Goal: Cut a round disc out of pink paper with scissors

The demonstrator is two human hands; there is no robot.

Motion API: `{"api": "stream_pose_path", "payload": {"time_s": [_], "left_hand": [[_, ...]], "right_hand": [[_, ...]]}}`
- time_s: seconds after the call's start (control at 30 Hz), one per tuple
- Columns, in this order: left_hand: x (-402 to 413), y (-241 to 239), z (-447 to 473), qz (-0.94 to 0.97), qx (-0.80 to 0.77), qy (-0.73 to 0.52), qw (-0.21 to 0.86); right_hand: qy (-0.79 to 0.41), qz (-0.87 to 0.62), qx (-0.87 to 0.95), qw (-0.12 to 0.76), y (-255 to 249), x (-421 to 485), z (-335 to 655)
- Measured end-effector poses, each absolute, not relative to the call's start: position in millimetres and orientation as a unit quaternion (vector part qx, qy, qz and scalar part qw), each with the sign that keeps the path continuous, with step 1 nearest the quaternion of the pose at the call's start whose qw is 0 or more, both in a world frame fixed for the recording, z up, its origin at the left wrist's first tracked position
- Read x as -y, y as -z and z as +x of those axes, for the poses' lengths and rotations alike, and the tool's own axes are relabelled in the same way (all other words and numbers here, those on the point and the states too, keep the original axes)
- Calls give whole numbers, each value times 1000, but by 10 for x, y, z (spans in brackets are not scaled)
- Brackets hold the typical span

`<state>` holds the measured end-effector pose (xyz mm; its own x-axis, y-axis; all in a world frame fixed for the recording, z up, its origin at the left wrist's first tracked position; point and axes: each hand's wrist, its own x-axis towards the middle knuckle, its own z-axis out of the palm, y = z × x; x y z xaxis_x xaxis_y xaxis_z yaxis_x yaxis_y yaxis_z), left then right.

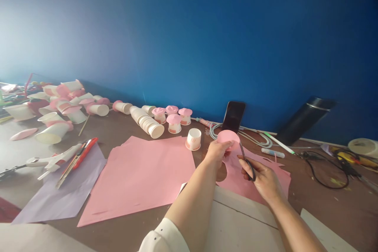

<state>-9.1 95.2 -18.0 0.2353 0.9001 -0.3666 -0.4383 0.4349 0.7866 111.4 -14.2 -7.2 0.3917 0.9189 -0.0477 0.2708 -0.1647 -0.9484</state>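
My left hand [217,151] pinches a round pink paper piece [228,137] and holds it up above the table. My right hand [261,177] grips black-handled scissors [246,161], whose blades point up at the pink piece. Under both hands lies a cut-up pink paper sheet [277,183]. A white paper cup [194,139] stands upside down just left of my left hand.
A large pink sheet [141,177] and a lilac sheet [65,193] cover the brown table. A glue gun [50,162] and a red cutter [82,155] lie at left. Paper cups [147,123] lie heaped behind. A phone [234,116], cables [325,169] and a black flask [304,120] are at right.
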Motion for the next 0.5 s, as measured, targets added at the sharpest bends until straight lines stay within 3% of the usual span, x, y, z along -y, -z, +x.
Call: {"api": "stream_pose_path", "payload": {"time_s": [0.5], "left_hand": [[-967, 180, -89, 222, -405, -476, 749]], "right_hand": [[-359, -674, 441, 472, 77, 153, 1077]]}}
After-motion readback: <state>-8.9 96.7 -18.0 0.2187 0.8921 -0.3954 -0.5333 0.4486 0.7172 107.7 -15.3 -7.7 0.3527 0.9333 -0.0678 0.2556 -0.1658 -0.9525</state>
